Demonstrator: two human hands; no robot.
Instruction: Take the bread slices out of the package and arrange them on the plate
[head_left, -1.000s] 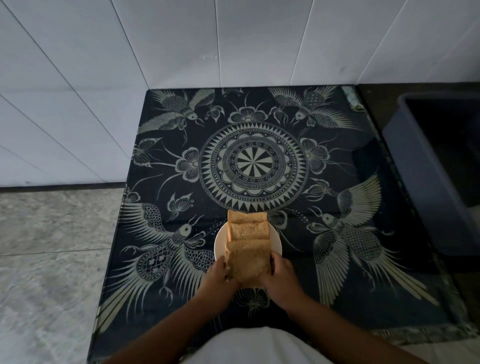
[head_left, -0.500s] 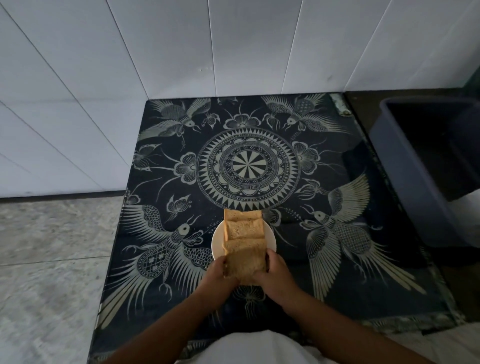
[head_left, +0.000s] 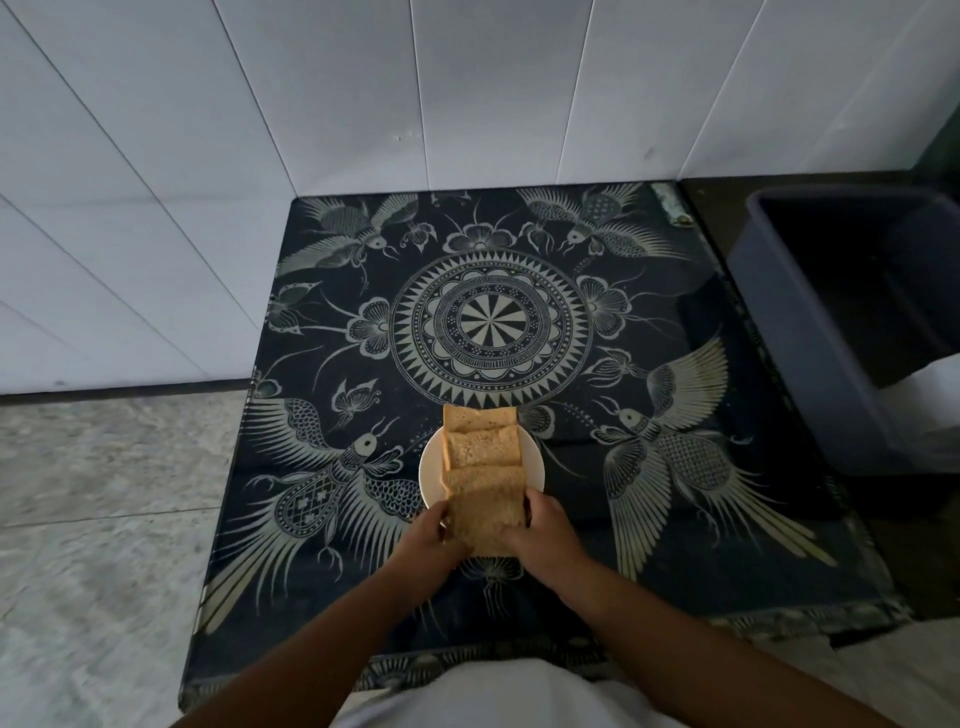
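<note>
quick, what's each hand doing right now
Left hand: closed on the nearest bread slice, left edge.
Right hand: closed on the same slice, right edge.

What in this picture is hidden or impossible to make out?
Head view only:
- Plate: its middle, covered by the bread slices.
- Nearest slice: lower corners, under the left hand and right hand.
- Grey bin: cut off by the right edge; dark inside.
- Bread package: nowhere in view.

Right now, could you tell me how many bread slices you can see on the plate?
3. The far slice overhangs the white plate's far rim, the middle slice overlaps it, and the near slice is held between left hand and right hand. More may hide underneath.
</note>
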